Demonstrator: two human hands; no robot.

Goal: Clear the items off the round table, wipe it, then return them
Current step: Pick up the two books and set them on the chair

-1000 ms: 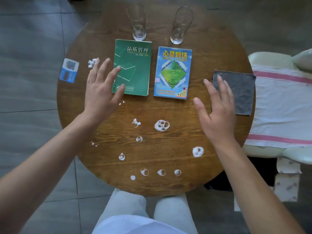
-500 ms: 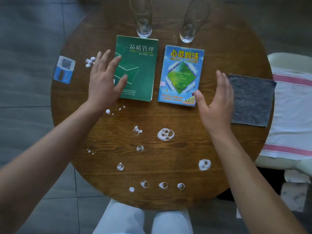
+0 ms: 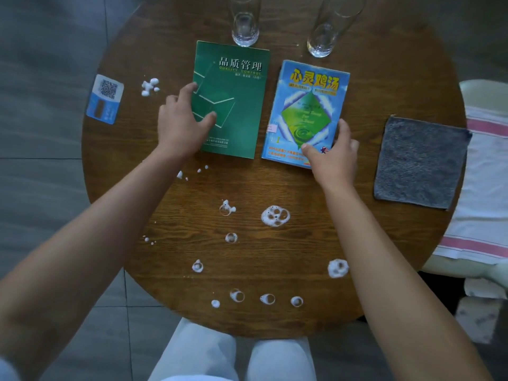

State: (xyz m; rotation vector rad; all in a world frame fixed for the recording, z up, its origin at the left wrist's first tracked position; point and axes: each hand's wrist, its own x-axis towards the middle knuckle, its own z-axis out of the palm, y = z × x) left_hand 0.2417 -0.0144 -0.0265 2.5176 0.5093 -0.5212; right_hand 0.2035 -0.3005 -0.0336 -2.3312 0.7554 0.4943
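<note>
On the round wooden table (image 3: 302,188) a green book (image 3: 239,100) and a blue book (image 3: 308,105) lie side by side. My left hand (image 3: 181,125) grips the green book's left edge, thumb on the cover and fingers curled at the side. My right hand (image 3: 332,155) grips the blue book's lower right corner, thumb on the cover and fingers along its right edge. Behind the books stand two empty glasses, one on the left (image 3: 245,31) and one on the right (image 3: 321,42). A grey cloth (image 3: 420,160) lies flat at the table's right edge.
A blue QR card (image 3: 105,99) sits at the table's left rim. White foam blobs (image 3: 275,215) dot the near half, with more (image 3: 149,86) left of the green book. A chair with a striped towel (image 3: 486,188) stands right of the table. My knees are under the near edge.
Both hands came down from hovering open above the table onto the books. The left one took the green book's edge, the right one the blue book's corner. The camera moved closer.
</note>
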